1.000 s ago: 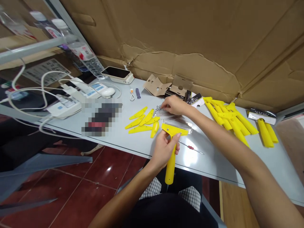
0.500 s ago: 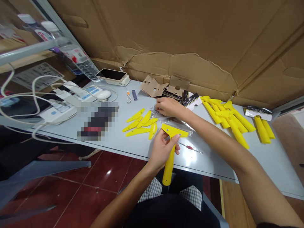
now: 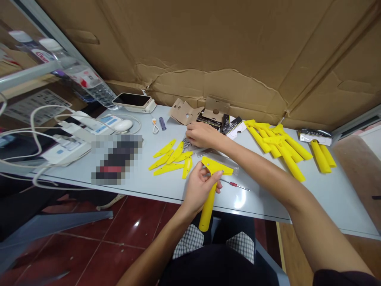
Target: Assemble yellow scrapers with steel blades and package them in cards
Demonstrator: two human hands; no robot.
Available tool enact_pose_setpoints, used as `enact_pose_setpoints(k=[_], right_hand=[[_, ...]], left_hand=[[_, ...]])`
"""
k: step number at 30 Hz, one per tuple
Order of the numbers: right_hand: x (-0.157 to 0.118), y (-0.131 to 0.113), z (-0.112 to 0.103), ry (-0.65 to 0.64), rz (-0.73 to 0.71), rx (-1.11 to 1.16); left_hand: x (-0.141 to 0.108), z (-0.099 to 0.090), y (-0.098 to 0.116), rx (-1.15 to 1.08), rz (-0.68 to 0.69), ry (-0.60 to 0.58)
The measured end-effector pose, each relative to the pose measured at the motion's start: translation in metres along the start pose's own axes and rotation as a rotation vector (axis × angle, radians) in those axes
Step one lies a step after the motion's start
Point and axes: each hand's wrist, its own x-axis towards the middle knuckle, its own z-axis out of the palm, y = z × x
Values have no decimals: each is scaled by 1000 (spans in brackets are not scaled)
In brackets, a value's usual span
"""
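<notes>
My left hand (image 3: 198,188) is closed round the neck of a yellow T-shaped scraper (image 3: 207,210). Its head points up and its tubular handle hangs toward my lap, over the table's front edge. Two small screws show in the head. My right hand (image 3: 201,135) reaches across to a small heap of metal screws (image 3: 187,145), fingers curled down with the tips partly hidden. What they pinch, if anything, I cannot make out. Left of the heap lie several loose yellow blade covers (image 3: 163,159). A thin screwdriver with a red band (image 3: 233,184) rests right of the scraper.
Several yellow scrapers (image 3: 285,153) lie in a pile at the right, with carded ones (image 3: 321,157) beyond. Opened cardboard packaging (image 3: 186,112) stands behind my right hand. At the left are a phone (image 3: 132,100), power strips (image 3: 65,149), cables and a water bottle (image 3: 89,81).
The view has shifted slightly, so the table's contents sit a little further left. My left hand keeps hold of the scraper, and my right hand stays at the screws.
</notes>
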Motion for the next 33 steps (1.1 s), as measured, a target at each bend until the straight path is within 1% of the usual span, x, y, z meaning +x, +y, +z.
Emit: enact_pose_setpoints(k=[2, 4, 6, 8, 10, 11, 13, 15, 18, 22, 25, 27, 29, 30, 32, 33], right_hand=[[-11, 7, -5, 114, 27, 135], [-33, 15, -12, 235, 65, 288], [-66, 19, -20, 310, 98, 405], [-107, 14, -29, 386, 105, 440], [-149, 2, -37, 397, 58, 417], [-168, -6, -40, 378, 71, 383], [-198, -23, -44, 351, 70, 315], [-215, -37, -45, 374, 53, 229], [-221, -45, -39, 477, -26, 116], [-219, -39, -31, 578, -152, 10], [-220, -34, -26, 619, -185, -34], [-221, -32, -23, 637, -173, -48], [-222, -31, -21, 639, -140, -52], [-222, -30, -19, 639, -119, -50], [-221, -29, -17, 644, -93, -44], [-221, -29, -16, 649, -90, -42]], left_hand=[[0, 0, 1, -10, -7, -8], [1, 0, 3, -23, -11, -14], [5, 0, 7, -40, -39, -17], [12, 0, 13, -71, -128, -43], [23, 0, 21, -109, -255, -101], [28, 1, 24, -121, -306, -137], [41, 4, 30, -116, -353, -192], [52, 7, 32, -77, -358, -218], [65, 12, 32, 9, -363, -254], [76, 11, 33, 86, -362, -321], [80, 9, 36, 133, -346, -344], [80, 9, 39, 185, -299, -336], [79, 9, 40, 281, -197, -267], [78, 9, 40, 353, -119, -212], [76, 8, 38, 544, 83, -118], [75, 8, 36, 654, 195, -101]])
